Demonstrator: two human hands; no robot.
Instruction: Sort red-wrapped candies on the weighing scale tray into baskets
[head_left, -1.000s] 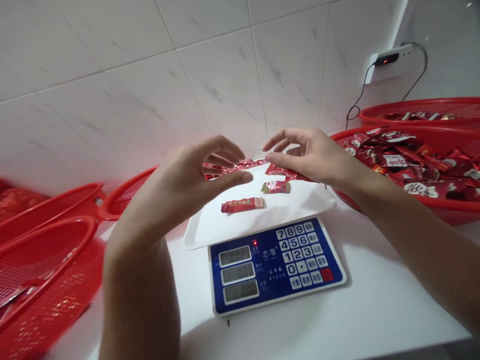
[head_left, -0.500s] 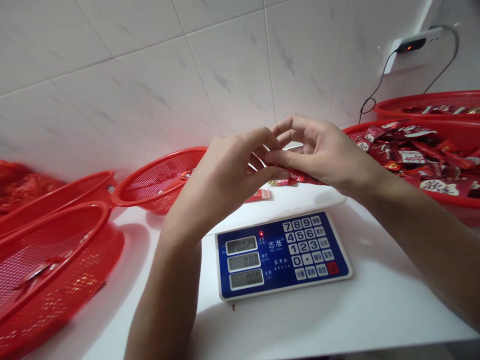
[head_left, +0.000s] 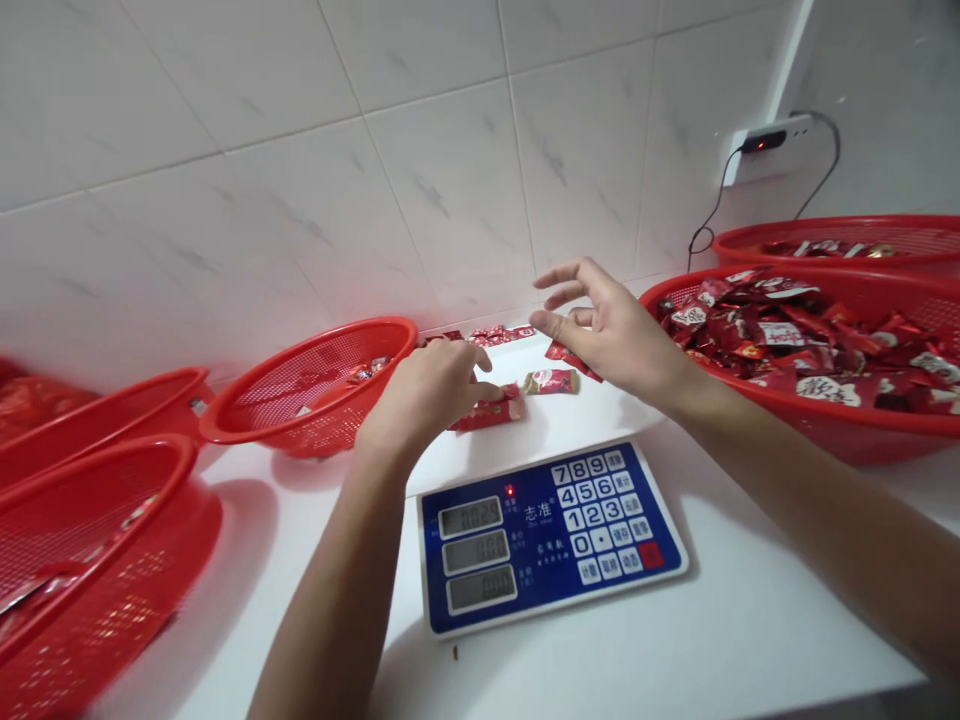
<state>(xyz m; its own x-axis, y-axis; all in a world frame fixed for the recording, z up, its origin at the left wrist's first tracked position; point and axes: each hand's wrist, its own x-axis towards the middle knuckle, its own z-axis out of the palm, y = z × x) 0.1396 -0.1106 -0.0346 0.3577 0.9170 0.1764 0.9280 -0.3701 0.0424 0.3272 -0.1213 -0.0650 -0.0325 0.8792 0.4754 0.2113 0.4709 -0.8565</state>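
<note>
On the white tray of a digital scale [head_left: 551, 540], red wrapped packets lie about both hands. My left hand [head_left: 427, 385] is over the tray's left side, thumb and index finger apart, its other fingers mostly hidden. Just under its fingertips lies a red packet [head_left: 495, 412]; whether they touch is unclear. My right hand [head_left: 611, 335] hovers at the tray's right, fingers spread and curved. Below its palm shows another red packet [head_left: 574, 360], partly covered, perhaps touching the hand. Between the hands rests a gold-ended packet [head_left: 552, 381].
More red packets [head_left: 501, 335] line the tray's back edge by the tiled wall. A heaped red basket [head_left: 847, 425] stands at right, another basket [head_left: 832, 228] behind it. Red baskets [head_left: 300, 385] stand at left. A power socket [head_left: 776, 150] with cables is on the wall.
My hands were together over the tray and have now parted, the left moving left and down. Packets on the tray have come into view. The camera view has shifted slightly.
</note>
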